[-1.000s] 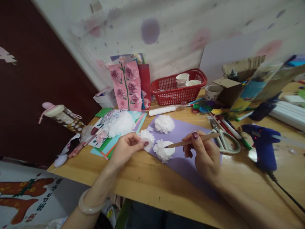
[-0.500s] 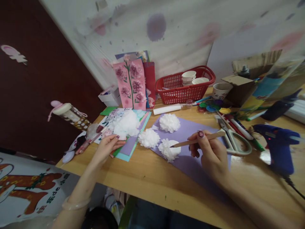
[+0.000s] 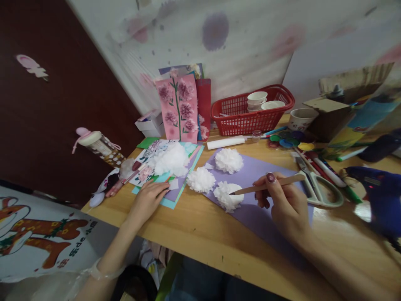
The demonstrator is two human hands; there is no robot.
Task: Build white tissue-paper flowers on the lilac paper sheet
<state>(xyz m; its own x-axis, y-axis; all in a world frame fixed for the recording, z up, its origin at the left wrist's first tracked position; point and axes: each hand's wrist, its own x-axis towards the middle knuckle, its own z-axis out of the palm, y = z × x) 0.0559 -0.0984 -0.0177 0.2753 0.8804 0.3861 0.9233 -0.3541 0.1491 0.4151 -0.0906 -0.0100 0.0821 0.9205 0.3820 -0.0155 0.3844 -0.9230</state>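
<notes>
Holding one stick (image 3: 250,189), three flowers (image 3: 229,161) nearby

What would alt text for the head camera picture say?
A person's right hand holds a brown stick to a ruffled white flower on a purple sheet, with two more white flowers alongside. The left hand is at a small white scrap on colored sheets.

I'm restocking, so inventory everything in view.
Ruffled paper flowers: three, white, centre
Paper sheet: one, purple, centre
Flat wooden stick: one, tan, centre
Loose heap: one, white, left
Stacked papers: several, mixed, left
Upright flowered paper: one, pink, back
Plastic basket: one, red, back
Round cups: several, white, back
Metal scissors: one, cream-handled, right
Glue gun: one, blue, right
Marker pens: several, mixed, right
Lidded bottle: one, pink-topped, left
Left hand: one, bare, at papers
Right hand: one, bare, gripping stick
</notes>
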